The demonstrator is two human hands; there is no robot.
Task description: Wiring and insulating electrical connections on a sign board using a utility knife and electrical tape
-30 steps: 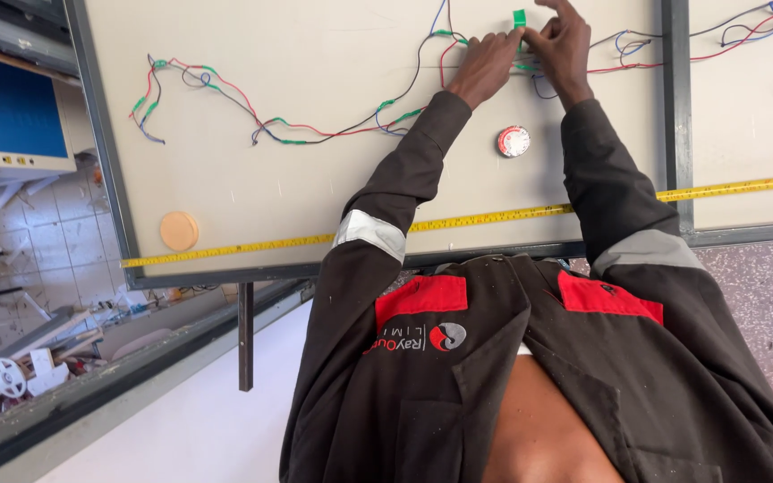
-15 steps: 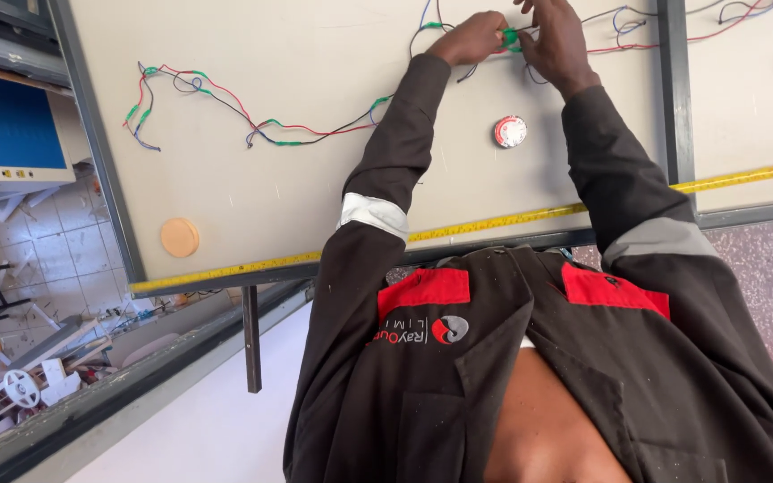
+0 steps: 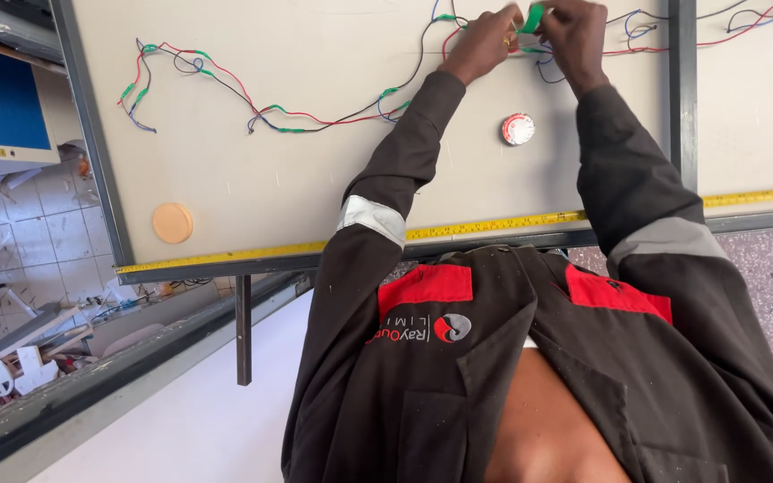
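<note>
Left hand [image 3: 485, 40]: pinching the small green tape roll [image 3: 534, 18], board's 12 o'clock edge.
Right hand [image 3: 574, 31]: gripping the same roll.
Open room: bare beige board [image 3: 315, 197] toward 8 o'clock.

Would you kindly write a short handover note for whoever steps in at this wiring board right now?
Left hand and right hand: both pinching a green tape piece at the wire bundle, top of the board.
Spare tape roll lies below the hands; tan disc lower left; yellow measuring tape along the edge.
Done: several green wraps along the left run.
Left: this wrap unfinished.
</note>
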